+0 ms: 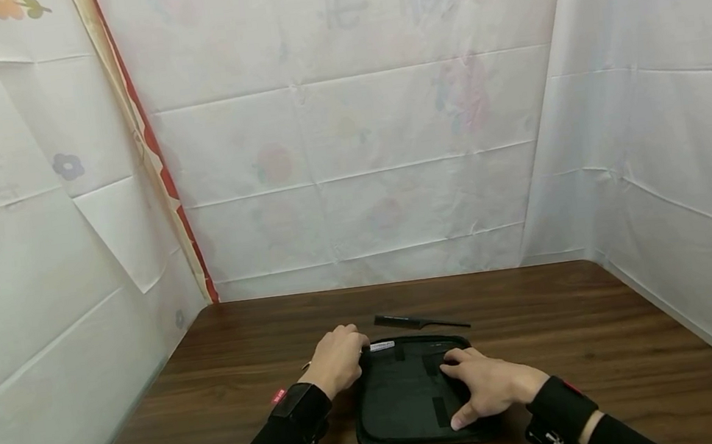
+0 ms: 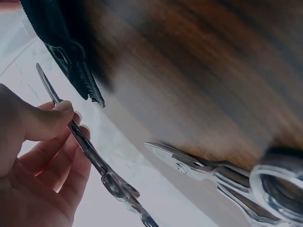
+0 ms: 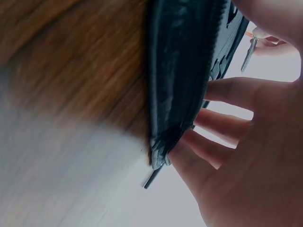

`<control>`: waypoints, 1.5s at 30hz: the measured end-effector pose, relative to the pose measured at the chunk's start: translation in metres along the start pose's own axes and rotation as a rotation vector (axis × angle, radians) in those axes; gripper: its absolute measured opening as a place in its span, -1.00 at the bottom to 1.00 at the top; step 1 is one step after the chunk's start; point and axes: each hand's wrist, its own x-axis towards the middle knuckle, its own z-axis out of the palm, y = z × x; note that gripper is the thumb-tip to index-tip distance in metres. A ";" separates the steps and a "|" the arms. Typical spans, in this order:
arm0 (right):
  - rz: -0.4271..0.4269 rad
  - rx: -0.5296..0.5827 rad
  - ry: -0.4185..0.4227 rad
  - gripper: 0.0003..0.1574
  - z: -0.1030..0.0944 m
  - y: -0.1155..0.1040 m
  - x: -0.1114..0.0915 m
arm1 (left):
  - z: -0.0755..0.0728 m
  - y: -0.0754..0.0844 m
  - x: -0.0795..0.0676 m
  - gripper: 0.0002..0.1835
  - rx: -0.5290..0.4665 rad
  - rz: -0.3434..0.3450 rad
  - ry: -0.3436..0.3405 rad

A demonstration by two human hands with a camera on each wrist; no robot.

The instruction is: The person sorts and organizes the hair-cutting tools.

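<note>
My left hand is at the far left corner of a black zip case. In the left wrist view its thumb and fingers pinch slim metal scissors by the blade, handles pointing away. A pale, finely striped strip shows beside the left fingertips in the head view. A second pair of silver scissors lies on the table near that hand. My right hand rests with spread fingers on the case's right side. In the right wrist view, its fingertips touch the zipped edge.
Just beyond the case, a black tail comb lies on the brown wooden table. White patterned sheets hang behind the table and along both sides.
</note>
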 end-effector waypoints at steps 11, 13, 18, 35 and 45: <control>0.006 0.022 -0.002 0.12 0.001 0.005 0.001 | 0.003 0.003 0.001 -0.75 0.017 -0.002 -0.020; 0.007 0.026 -0.003 0.12 0.001 0.006 0.001 | 0.004 0.003 0.001 -0.76 0.024 -0.003 -0.027; 0.010 0.035 -0.014 0.11 0.001 0.006 0.002 | 0.006 0.002 0.001 -0.77 0.047 -0.008 -0.042; 0.012 0.005 -0.014 0.11 -0.002 0.003 0.001 | 0.009 -0.003 0.007 -0.80 0.067 0.012 -0.082; 0.028 -0.012 -0.022 0.09 -0.004 0.001 0.001 | 0.008 -0.004 0.015 -0.82 0.060 0.020 -0.104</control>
